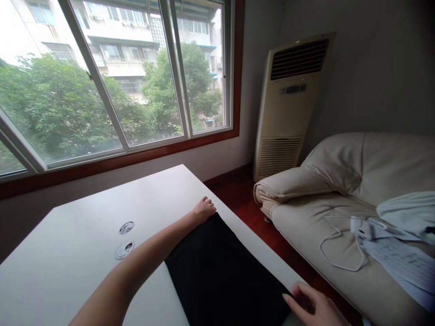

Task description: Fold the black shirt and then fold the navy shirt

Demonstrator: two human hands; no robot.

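Note:
A black cloth (220, 267) lies flat on the white table (84, 235), stretching from the table's middle to the bottom edge of the view. At its far end, my left hand (204, 209) is closed on the cloth's far corner, with the forearm reaching across the table. Near the lower right, my right hand (307, 303) pinches the cloth's right edge between thumb and fingers, close to the table's side.
Two round metal fittings (125, 249) are set in the tabletop, left of my forearm. A beige sofa (306, 217) stands at the right, holding papers (401, 262) and a white cable (343, 267). Behind are a standing air conditioner (288, 108) and a window (142, 81).

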